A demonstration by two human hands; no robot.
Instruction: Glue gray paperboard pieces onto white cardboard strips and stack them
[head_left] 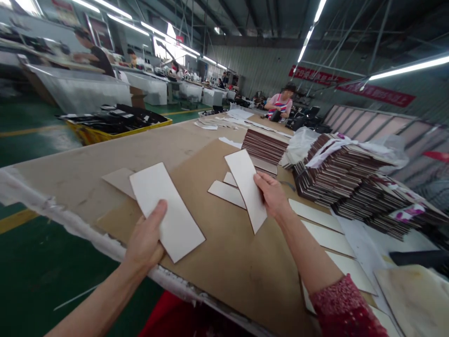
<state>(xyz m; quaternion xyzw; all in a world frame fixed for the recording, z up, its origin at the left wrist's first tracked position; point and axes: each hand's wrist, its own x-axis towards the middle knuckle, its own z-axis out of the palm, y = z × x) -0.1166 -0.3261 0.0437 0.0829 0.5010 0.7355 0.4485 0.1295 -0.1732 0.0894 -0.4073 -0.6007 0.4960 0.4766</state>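
My left hand [149,238] grips a white rectangular panel [175,213] near the table's front edge, thumb on its face. In my right hand [271,192] is a second white panel [245,182], tilted and pinched at its right edge between thumb and fingers. Under and behind that one, a pair of white pieces [226,193] lies on the brown board [224,252]. Partly covered by the left panel is a greyish flat piece [119,181]. Several white panels [331,238] lie in a row beneath and beyond my right forearm.
A stack of dark-edged panels [264,145] stands behind my right hand, with larger stacks [340,173] to its right. A yellow crate [119,135] of black pieces sits left of the table [70,164]. A person [280,103] in a striped apron works at the far end.
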